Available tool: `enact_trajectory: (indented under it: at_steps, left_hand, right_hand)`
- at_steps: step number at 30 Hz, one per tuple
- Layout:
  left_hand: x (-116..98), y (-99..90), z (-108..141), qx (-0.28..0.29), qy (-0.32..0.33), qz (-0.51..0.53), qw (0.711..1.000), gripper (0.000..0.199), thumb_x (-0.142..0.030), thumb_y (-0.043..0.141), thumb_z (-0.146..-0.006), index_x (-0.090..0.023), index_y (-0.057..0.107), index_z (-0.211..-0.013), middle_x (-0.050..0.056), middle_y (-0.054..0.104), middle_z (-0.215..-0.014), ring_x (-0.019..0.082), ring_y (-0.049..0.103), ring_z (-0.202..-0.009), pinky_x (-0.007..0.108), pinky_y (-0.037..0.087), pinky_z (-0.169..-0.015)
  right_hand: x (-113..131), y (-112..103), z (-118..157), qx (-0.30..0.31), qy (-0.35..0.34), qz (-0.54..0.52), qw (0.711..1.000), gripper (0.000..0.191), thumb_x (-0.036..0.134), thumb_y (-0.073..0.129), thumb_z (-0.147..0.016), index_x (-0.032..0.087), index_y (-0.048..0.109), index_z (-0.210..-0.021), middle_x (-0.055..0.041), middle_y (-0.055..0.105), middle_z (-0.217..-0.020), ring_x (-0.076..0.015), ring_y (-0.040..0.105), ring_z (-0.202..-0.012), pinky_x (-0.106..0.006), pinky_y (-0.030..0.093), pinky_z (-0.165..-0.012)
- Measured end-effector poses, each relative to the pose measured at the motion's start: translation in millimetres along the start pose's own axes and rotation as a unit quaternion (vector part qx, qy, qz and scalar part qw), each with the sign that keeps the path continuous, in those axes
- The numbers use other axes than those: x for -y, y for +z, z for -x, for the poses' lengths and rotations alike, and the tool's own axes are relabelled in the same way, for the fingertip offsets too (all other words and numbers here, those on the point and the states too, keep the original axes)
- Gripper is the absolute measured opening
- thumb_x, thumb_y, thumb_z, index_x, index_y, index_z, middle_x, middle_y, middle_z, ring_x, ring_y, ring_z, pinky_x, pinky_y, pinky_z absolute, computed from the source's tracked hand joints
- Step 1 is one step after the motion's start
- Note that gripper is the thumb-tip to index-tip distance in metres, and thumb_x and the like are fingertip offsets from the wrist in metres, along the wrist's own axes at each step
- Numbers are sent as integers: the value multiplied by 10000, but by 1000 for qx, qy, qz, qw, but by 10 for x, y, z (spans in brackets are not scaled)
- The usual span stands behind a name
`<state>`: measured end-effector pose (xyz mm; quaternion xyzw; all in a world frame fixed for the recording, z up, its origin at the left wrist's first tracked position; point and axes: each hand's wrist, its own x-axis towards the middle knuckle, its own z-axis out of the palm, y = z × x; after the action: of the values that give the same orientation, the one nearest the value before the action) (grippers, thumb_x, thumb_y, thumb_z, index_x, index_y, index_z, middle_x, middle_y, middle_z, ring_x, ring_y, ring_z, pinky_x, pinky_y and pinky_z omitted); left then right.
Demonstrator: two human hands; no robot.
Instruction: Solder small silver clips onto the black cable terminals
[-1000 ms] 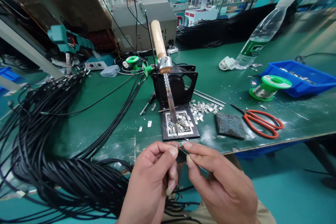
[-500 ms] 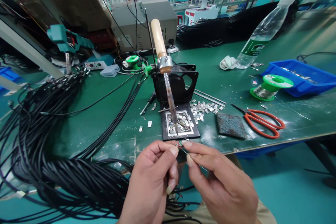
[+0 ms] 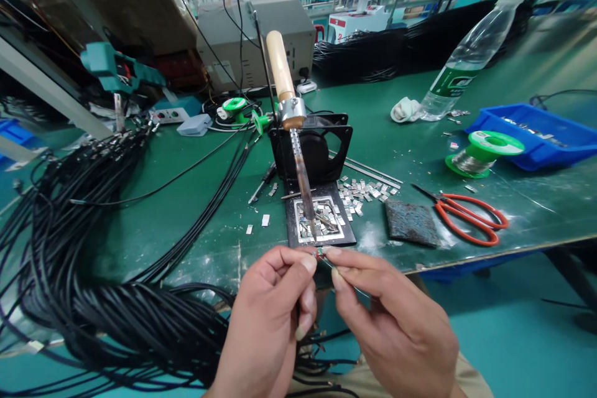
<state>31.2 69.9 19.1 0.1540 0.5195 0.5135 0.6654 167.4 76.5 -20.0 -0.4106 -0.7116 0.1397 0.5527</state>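
Just in front of the soldering iron (image 3: 302, 174), my two hands meet at a tiny part (image 3: 320, 252) with red and green on it. My left hand (image 3: 273, 305) is closed in a pinch on the end of a thin cable, mostly hidden by the fingers. Between the thumb and fingers of my right hand (image 3: 396, 311) runs a thin silvery solder wire (image 3: 328, 262); its index fingertip touches the tiny part. The iron is fixed in a stand, wooden handle up, with its tip pointing down close above my fingertips.
Small metal connectors (image 3: 361, 194) lie beside the black base plate (image 3: 293, 233), with a fan (image 3: 342, 155) behind. Rightward are a sponge (image 3: 410, 222), orange-handled scissors (image 3: 482, 239), a solder spool (image 3: 476, 158), a blue tray (image 3: 527, 158) and a bottle (image 3: 459, 81). Black cables (image 3: 140, 317) fill the left.
My hands have barely moved, with the fingertips and the tiny part shifting slightly up toward the iron's tip. The view has tilted a little.
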Motion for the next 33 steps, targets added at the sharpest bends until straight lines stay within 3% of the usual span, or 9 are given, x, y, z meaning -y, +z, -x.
enact_trajectory:
  at_steps: [33]
  left_hand:
    - [-53,24,-53,4,20,-18,1000,290,-327,844,-787,-153,623,-719,-48,507,-530,53,376,-463,152,296,-431]
  right_hand:
    - [-22,31,-104,-6,-7,7,1000,165,12,667,-895,171,703,-918,-58,809,-993,-111,783,-902,-172,622,-898]
